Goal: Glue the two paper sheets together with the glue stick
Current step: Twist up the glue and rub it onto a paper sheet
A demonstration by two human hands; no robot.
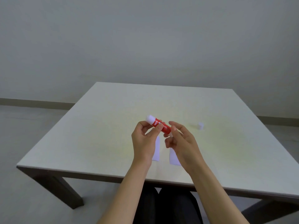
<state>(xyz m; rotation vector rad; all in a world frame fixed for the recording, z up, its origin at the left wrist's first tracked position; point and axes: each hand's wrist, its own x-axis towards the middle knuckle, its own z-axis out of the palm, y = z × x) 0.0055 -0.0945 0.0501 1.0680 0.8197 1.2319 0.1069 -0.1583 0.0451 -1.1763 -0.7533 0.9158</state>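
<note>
A red glue stick (161, 127) is held tilted above the table, its white glue end up at the left and its white base down at the right. My left hand (144, 139) grips the red barrel. My right hand (181, 141) pinches the white base with thumb and fingertips. Two small white paper sheets lie flat under my hands: one (156, 151) partly hidden by my left wrist, the other (174, 157) partly hidden by my right hand. The white cap (200, 126) stands on the table to the right.
The pale square table (97, 126) has dark legs; its near edge runs just above my lap. Grey floor and a plain wall surround it.
</note>
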